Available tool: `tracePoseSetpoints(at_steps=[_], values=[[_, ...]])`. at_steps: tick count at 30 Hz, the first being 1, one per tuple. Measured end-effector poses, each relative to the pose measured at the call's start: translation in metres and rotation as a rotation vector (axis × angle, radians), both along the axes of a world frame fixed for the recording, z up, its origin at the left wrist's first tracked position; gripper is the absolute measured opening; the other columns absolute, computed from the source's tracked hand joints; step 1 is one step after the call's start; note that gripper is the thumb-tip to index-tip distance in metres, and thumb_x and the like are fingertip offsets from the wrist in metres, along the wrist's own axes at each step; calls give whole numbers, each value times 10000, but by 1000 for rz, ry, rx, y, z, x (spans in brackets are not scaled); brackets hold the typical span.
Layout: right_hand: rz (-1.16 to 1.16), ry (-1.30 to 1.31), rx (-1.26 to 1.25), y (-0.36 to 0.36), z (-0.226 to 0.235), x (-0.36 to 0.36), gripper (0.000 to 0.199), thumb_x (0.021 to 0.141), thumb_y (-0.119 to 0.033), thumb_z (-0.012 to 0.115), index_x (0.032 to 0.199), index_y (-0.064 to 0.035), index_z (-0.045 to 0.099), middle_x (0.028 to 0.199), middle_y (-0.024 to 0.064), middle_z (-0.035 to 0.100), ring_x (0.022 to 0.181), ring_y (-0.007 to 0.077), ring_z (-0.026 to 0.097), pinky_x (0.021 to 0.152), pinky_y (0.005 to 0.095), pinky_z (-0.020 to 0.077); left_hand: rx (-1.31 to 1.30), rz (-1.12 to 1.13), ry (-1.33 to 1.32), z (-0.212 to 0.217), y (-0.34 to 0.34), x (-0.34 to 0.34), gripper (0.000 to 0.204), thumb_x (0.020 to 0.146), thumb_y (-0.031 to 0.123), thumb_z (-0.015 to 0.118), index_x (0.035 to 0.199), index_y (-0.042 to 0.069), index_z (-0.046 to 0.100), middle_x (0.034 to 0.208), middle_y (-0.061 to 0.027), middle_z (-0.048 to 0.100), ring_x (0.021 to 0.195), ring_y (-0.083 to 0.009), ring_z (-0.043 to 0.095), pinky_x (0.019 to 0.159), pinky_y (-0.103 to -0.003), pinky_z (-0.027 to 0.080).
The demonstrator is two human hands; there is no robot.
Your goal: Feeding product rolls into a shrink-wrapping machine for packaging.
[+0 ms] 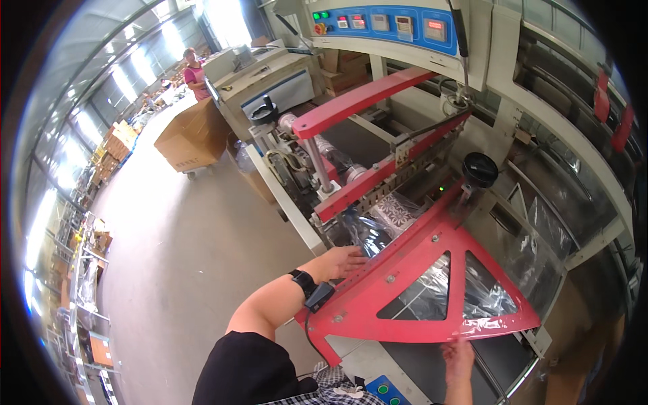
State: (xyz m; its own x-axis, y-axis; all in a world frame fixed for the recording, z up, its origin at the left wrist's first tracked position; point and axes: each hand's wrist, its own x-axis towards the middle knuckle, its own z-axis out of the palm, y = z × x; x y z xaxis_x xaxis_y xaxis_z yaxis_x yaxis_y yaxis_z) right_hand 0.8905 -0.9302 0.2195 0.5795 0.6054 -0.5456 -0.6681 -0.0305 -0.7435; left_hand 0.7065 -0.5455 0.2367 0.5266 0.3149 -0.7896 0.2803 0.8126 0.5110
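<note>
My left hand (341, 260) lies flat, fingers together, against the left end of clear plastic film (364, 233) on a wrapping machine, at the edge of a red triangular frame (412, 280). A black band with a small device sits on that wrist. My right hand (459, 356) pinches the lower edge of the clear film (482, 297) just below the red frame's bottom bar. A patterned flat item (398, 212) lies inside the film past the frame. Above it stands a raised red sealing bar (368, 98).
A blue control panel (385, 23) with buttons and displays tops the machine. A black knob (480, 167) stands right of the frame. A large cardboard box (192, 138) sits on a trolley on the concrete floor, with a person (194, 73) beyond. Shelving lines the far left.
</note>
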Motion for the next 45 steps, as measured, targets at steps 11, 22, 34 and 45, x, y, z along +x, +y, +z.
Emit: tracePoseSetpoints(at_steps=[11,22,34,45], values=[[477,-693,-469,-117,-24,-14,443,834,-292,639,1171,-29,523,978,85,642,853,201,619,783,319,495,283,-30,136,42,-21,-36,303,887,251,511,1091,30,546,1046,-70,625,886,-168,587,780,-308,470],[-170,-880,-1850,-397,15,-115,353,795,-290,597,932,35,598,1009,253,597,901,417,559,778,448,454,819,-801,-282,138,-189,-85,388,891,286,556,1178,30,504,1069,-90,594,1016,-163,557,888,-314,440],[-379,-691,-1534,-437,-21,-138,442,813,-352,595,1070,3,541,1066,186,590,950,340,562,833,419,452,885,-1285,-290,175,-319,-67,464,888,330,568,1210,7,485,1140,-119,577,1061,-188,541,919,-318,414],[-1143,-186,-415,-478,-15,-192,534,828,-405,593,1189,-24,492,1115,128,583,993,274,565,881,394,451,813,-1453,-314,168,-341,-70,413,898,298,557,1206,29,499,1151,-101,572,1059,-173,534,934,-307,402]])
